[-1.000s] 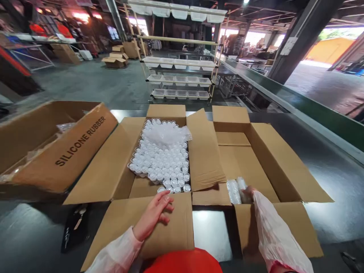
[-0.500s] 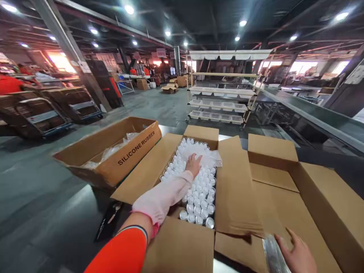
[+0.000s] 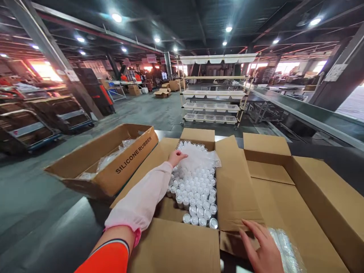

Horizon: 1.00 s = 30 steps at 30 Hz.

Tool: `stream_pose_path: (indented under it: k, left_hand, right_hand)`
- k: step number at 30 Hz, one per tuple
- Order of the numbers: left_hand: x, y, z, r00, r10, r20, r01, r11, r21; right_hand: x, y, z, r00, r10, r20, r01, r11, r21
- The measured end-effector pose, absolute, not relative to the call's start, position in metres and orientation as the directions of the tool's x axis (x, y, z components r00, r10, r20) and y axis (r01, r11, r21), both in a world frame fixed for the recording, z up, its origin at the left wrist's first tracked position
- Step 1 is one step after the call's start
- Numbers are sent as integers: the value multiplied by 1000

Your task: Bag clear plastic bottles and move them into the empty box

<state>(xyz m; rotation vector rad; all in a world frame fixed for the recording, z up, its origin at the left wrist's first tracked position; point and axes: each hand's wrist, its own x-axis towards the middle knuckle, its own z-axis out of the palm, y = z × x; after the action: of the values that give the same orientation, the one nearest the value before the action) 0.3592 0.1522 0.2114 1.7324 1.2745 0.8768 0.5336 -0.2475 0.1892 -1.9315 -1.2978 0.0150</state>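
My left hand (image 3: 175, 157), in a white sleeve cover, reaches over the open cardboard box (image 3: 184, 242) in the middle. Its thumb and fingers pinch the left edge of a thin, whitish translucent plastic sheet (image 3: 196, 157). Beneath the sheet stand many small cylindrical containers with shiny round tops (image 3: 199, 203), packed in rows; the box's near left corner shows bare cardboard. My right hand (image 3: 263, 244) has its fingers apart near the right flap (image 3: 237, 189) and holds nothing visible. Beside it, a clear plastic pack of shiny cylinders (image 3: 287, 246) lies in the right-hand box (image 3: 318, 204).
A carton marked SILICONE RUBBER (image 3: 133, 155), with clear plastic inside, stands on the left. Beyond the table is a rack with white trays (image 3: 210, 106). A conveyor (image 3: 307, 110) runs along the right, and loaded trolleys (image 3: 36, 121) stand far left.
My left hand has moved left across the plastic sheet, from lying on it to pinching its edge. My right hand has moved left, from the plastic pack toward the middle box's flap.
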Motion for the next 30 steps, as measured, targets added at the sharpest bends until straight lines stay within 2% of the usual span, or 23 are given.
stream_pose_path:
  k: [3,6,8,11,14,17,21,24,28,30]
  left_hand:
    - [338,131,214,191,982,2,193,-40,980]
    - [321,96,214,196,974,-117,-36,126,991]
    - [311,65,210,272,940,-206,-149,253,956]
    - [300,19,198,404,862,-307,-230,421,878]
    - [294,-15,182,495,786,-371,-289,552,782]
    - [293,-34,165,536,734,-418,-310,631,711]
    - [295,-45,145,587,679,-442,-170,637,752]
    - [301,-51,135,604,670,-432,-66,582,810]
    - [295,-54,129,556,760,-335,22,390,921]
    - [280,-53,125,535,813,-232,178,160,971]
  right_hand:
    - [506,-217,207,333,899,285,670,-13,-742]
    - [488,-187,207,244,958,149,503,6,-864]
    - [482,-167,198,274,959,75,365,-32,-931]
    - [480,-139,180,410,912,-25,143,-92,-985]
    - [480,-122,164,393,904,-168,-89,-144,-985]
    - [484,-117,156,348,915,-204,-141,-164,-976]
    - [495,-122,159,404,902,-149,-70,-132,-989]
    - [505,-128,168,346,922,-174,4,-187,-982]
    - [516,-137,180,276,923,-268,81,-300,-951]
    - [525,-144,186,349,901,-256,100,-307,-946]
